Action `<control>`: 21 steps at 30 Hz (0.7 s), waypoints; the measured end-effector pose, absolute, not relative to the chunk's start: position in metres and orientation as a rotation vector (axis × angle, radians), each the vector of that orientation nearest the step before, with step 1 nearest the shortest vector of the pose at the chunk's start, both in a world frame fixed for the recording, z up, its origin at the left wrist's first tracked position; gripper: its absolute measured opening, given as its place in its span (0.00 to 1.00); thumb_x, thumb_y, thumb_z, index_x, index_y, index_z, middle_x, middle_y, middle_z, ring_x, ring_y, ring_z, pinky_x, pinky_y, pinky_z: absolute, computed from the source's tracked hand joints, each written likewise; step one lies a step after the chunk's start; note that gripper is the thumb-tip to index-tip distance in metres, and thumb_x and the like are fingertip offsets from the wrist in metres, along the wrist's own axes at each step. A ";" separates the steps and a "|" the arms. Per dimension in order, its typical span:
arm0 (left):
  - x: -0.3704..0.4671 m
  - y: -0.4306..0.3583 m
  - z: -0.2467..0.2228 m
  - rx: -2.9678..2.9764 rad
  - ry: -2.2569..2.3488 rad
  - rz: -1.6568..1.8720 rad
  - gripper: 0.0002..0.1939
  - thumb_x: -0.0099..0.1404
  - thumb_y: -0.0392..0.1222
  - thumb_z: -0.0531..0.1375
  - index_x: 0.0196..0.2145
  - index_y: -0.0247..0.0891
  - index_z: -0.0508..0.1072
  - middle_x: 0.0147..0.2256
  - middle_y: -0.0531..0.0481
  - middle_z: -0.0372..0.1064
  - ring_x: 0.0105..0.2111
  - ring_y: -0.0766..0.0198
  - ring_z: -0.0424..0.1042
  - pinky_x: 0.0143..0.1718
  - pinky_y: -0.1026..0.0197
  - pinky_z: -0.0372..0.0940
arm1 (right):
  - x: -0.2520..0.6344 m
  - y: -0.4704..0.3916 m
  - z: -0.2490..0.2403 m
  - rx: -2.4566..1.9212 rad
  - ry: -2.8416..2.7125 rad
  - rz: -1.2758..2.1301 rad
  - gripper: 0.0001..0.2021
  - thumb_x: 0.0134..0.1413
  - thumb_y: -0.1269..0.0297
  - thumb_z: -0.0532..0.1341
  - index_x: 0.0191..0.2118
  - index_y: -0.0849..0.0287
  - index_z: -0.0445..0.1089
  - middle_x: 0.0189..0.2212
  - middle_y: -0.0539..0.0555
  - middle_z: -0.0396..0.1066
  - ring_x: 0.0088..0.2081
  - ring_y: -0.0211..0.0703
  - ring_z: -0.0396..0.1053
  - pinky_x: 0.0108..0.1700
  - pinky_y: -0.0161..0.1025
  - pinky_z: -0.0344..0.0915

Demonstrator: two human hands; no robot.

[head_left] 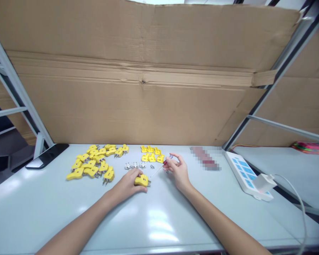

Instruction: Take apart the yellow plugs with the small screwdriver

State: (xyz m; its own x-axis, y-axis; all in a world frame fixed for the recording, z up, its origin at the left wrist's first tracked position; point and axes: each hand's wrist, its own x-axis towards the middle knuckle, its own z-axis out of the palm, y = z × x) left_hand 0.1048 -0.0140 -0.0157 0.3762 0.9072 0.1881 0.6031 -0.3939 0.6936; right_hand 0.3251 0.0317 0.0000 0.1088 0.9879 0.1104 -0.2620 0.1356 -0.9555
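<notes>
Left hand [129, 184] clamps 1 yellow plug [141, 181] down on the surface [159, 216], while the right hand [177, 170] pinches a small screwdriver [159, 167] angled toward it. Screw-driving looks in hand; next, the tip must seat squarely in the plug's screw.

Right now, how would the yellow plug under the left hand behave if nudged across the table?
The yellow plug looks like small, rigid moulded plastic, so probably light and stiff. It lies flat with metal prongs sticking out, so it should slide rather than roll. The glossy table may let it skid unless the left hand steadies it.
</notes>
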 end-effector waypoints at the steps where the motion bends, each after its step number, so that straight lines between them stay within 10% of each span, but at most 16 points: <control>1: 0.105 -0.014 -0.016 2.134 1.289 0.749 0.15 0.57 0.47 0.66 0.37 0.40 0.66 0.40 0.50 0.67 0.41 0.55 0.68 0.43 0.58 0.62 | 0.323 0.030 0.000 -0.954 -1.035 1.155 0.28 0.37 0.51 0.71 0.42 0.58 0.62 0.19 0.47 0.73 0.22 0.40 0.70 0.27 0.38 0.69; 21: 0.106 -0.017 -0.014 2.227 1.257 0.703 0.13 0.61 0.47 0.63 0.39 0.41 0.67 0.41 0.49 0.68 0.43 0.55 0.67 0.44 0.57 0.62 | 0.315 0.013 -0.003 -0.813 -1.372 0.904 0.16 0.52 0.56 0.65 0.42 0.54 0.61 0.22 0.46 0.71 0.27 0.42 0.73 0.34 0.42 0.72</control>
